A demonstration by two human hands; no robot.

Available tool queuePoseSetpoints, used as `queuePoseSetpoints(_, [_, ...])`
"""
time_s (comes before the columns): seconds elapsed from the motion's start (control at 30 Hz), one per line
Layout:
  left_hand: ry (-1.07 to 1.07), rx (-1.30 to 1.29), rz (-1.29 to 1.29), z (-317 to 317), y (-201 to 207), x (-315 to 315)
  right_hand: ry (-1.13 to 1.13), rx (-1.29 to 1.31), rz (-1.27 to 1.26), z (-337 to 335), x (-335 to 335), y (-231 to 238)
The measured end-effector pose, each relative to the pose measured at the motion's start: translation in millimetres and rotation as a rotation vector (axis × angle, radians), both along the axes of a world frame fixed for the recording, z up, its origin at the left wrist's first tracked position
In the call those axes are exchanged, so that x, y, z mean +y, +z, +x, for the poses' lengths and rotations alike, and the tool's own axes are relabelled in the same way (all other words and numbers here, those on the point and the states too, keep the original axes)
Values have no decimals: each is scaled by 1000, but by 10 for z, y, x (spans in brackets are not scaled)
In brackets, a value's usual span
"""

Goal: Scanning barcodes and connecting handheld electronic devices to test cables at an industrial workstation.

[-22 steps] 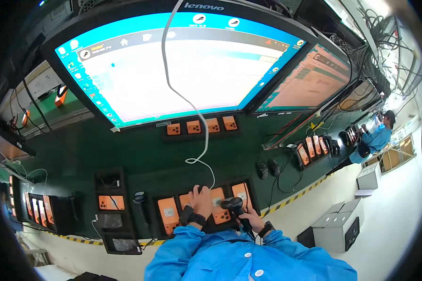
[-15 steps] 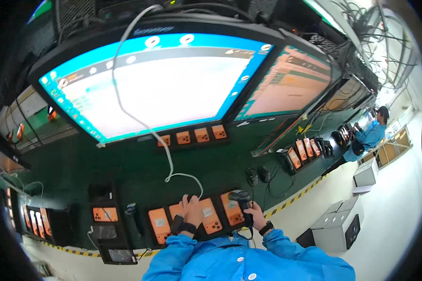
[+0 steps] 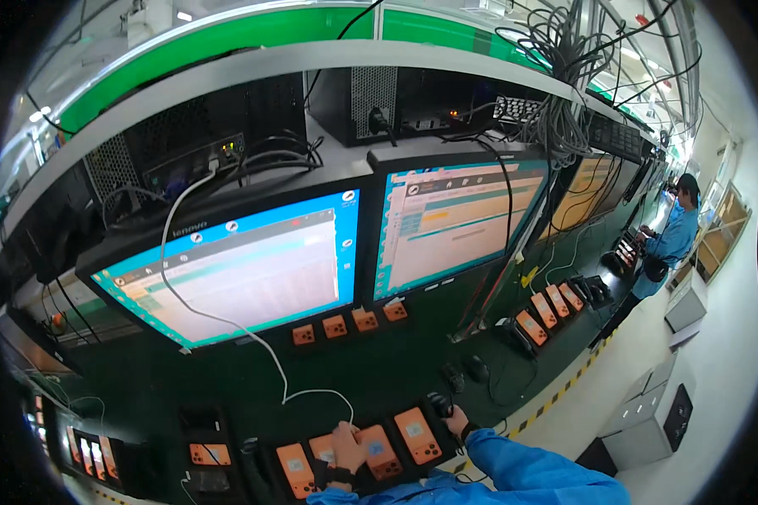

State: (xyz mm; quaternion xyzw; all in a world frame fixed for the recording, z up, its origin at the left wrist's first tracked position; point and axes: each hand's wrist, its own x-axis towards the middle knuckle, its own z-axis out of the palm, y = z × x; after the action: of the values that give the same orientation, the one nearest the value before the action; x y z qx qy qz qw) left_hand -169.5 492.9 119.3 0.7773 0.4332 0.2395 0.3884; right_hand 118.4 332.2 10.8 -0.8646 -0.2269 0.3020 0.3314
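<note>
Worn on the head, left of a pair, wide fisheye. Looking from above the bench (image 3: 379, 362), forward and down, with the hands (image 3: 349, 448) close, near the lower edge. Taking in the monitors (image 3: 278, 269) at left and centre, the shelf (image 3: 333, 160) above, and, much farther off at right, a co-worker (image 3: 678, 234). Bending straight edges toward a dark round rim.

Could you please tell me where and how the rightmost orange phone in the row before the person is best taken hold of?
Probably by both long edges, from above and slightly left: the orange phone lies back up, lenses showing, narrower across than lengthwise, and the right hand holds a scanner near its upper right corner.
</note>
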Motion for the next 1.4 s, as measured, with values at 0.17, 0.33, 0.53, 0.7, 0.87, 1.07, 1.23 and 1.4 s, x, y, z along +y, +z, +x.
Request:
queuePoseSetpoints(0.17, [-28, -500, -505, -115, 72, -217, -263, -188, 497, -228, 300, 595])
queuePoseSetpoints(0.33, [24, -409, -509, -216, -7, -341, 324, 466, 665, -806, 447, 1317])
queuePoseSetpoints(0.53, [-79, -410, -540, -295, 38, -385, 593, 464, 364, -1266, 664, 1951])
queuePoseSetpoints(0.7, [-136, -601, -645, -330, 188, -381, 863, 66, 292, -1326, 717, 2057])
queuePoseSetpoints(0.87, [-176, -638, -690, -384, 238, -387, 952, -5, 303, -1337, 715, 2065])
queuePoseSetpoints(1.07, [-160, -614, -664, -407, 243, -432, 943, -52, 279, -1373, 688, 2063])
queuePoseSetpoints(1.23, [-135, -540, -640, -415, 245, -459, 936, -63, 315, -1370, 677, 2093])
queuePoseSetpoints(1.4, [-150, -568, -634, -412, 239, -483, 1046, -123, 261, -1363, 669, 2084])
